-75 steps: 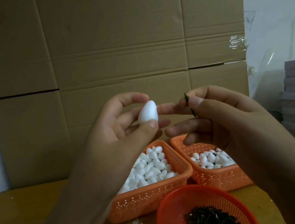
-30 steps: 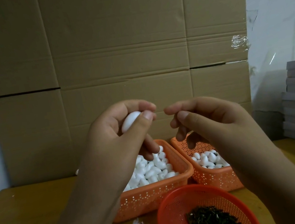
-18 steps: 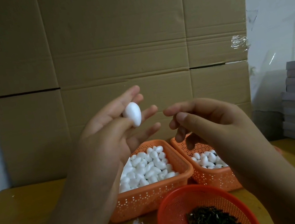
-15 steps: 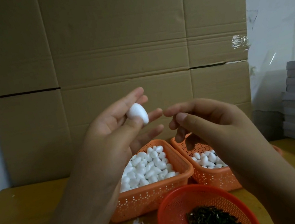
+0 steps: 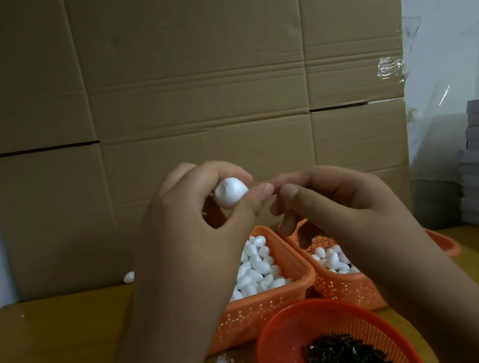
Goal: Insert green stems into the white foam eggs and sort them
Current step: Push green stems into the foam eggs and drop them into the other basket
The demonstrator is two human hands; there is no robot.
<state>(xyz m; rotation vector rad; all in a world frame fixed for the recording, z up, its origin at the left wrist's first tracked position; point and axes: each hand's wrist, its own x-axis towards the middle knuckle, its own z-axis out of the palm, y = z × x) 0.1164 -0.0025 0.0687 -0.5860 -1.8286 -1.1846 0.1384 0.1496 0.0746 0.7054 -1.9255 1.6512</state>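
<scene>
Two bare forearms come in from about 7 and 5 o'clock, each ending in a bare hand. The left hand (image 5: pixel 199 232) and the right hand (image 5: pixel 347 210) wear no gloves, rings, watch or bands. No sleeve shows on either forearm. The fingernails are short, plain and unpainted.

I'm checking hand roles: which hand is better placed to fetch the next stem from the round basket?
Probably the right hand: the round basket of stems sits beneath it, while the left hand holds the foam egg.
</scene>
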